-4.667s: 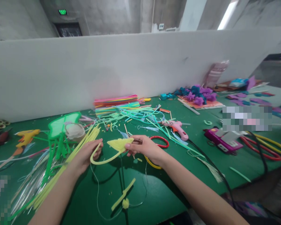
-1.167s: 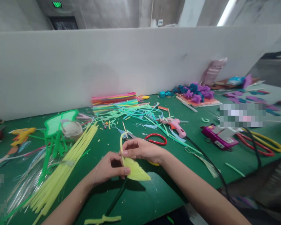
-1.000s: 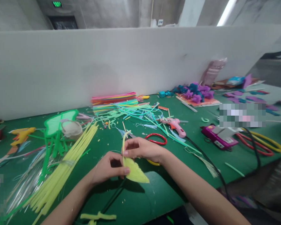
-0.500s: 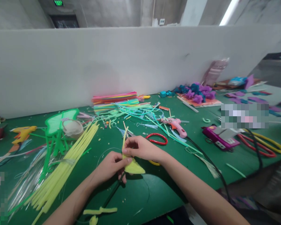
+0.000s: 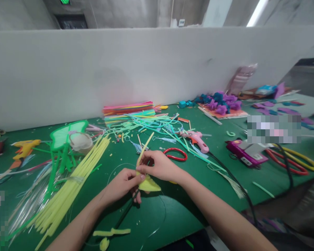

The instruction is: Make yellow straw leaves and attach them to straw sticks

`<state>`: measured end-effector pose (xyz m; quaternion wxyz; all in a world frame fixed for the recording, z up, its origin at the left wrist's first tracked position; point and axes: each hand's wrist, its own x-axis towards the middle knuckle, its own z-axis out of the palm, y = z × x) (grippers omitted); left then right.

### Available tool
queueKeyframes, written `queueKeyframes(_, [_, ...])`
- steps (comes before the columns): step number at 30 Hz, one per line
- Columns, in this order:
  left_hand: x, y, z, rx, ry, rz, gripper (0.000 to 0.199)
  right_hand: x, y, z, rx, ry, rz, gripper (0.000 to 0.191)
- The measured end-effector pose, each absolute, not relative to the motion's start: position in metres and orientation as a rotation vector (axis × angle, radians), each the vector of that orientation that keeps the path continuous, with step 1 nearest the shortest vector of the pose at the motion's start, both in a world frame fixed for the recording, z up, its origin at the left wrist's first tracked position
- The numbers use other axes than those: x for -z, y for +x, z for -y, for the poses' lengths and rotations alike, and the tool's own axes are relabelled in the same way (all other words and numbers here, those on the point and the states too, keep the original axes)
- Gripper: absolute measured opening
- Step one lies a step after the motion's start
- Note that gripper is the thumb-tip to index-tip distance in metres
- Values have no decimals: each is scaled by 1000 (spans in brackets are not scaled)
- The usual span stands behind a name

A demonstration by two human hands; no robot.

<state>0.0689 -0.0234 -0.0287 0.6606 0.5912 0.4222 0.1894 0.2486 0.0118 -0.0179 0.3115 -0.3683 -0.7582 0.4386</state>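
Observation:
Between my two hands is a yellow fan-shaped piece (image 5: 150, 184) made of fuzzy pipe cleaner, with a dark stem running from it down to the left. My left hand (image 5: 129, 181) is closed on its left edge, thumb on top and fingertips showing beneath. Thumb and fingers of my right hand (image 5: 157, 165) pinch a yellow pipe cleaner (image 5: 146, 146) where it meets the piece, its free end sticking up. Red-handled scissors (image 5: 176, 154) lie just beyond my right hand, partly hidden by it. Short yellow pipe cleaner bits (image 5: 112, 232) lie below my left hand.
A bundle of yellow pipe cleaners (image 5: 73, 184) lies left, beside a green frame shape (image 5: 68, 136) and a yellow glue gun (image 5: 26, 148). Toward the back are colored pipe cleaners (image 5: 128, 109). Right are a pink glue gun (image 5: 199, 141) with its cord, and a purple device (image 5: 246, 153).
The free end of the yellow pipe cleaner has swung to the right and now leans that way. Both hands keep nearly the same place and hold.

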Motion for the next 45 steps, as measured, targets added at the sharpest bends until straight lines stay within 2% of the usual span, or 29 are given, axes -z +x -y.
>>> queueKeyframes(8, [27, 63, 20, -486, 1284, -948, 33, 19, 243, -10, -769, -1066, 2098, 9])
queueKeyframes(16, [25, 63, 18, -496, 1295, -976, 35, 30, 241, -7, -322, -866, 2284, 7])
queueKeyframes(20, [25, 61, 16, -543, 1299, -1010, 31, 32, 239, -8, -196, -848, 2336, 14])
queueKeyframes(23, [25, 59, 15, -580, 1304, -1028, 28, 31, 238, -6, -261, -855, 2332, 18])
queueKeyframes(27, [24, 54, 12, -697, 1233, -1062, 27, 30, 237, -5, -547, -951, 2144, 26])
queueKeyframes(31, [22, 48, 8, -820, 1049, -980, 23, 32, 235, -10, -838, -1096, 1904, 20])
queueKeyframes(36, [23, 44, 5, -901, 789, -761, 27, 34, 235, -19, -1174, -1089, 1664, 21])
queueKeyframes(39, [23, 44, 4, -986, 747, -793, 27, 35, 235, -19, -1231, -1066, 1598, 22])
queueKeyframes(42, [22, 44, 3, -1093, 727, -846, 28, 38, 232, -18, -1145, -1114, 1579, 28])
queueKeyframes(45, [18, 44, 2, -1248, 730, -930, 39, 38, 230, -15, -1125, -1127, 1570, 32])
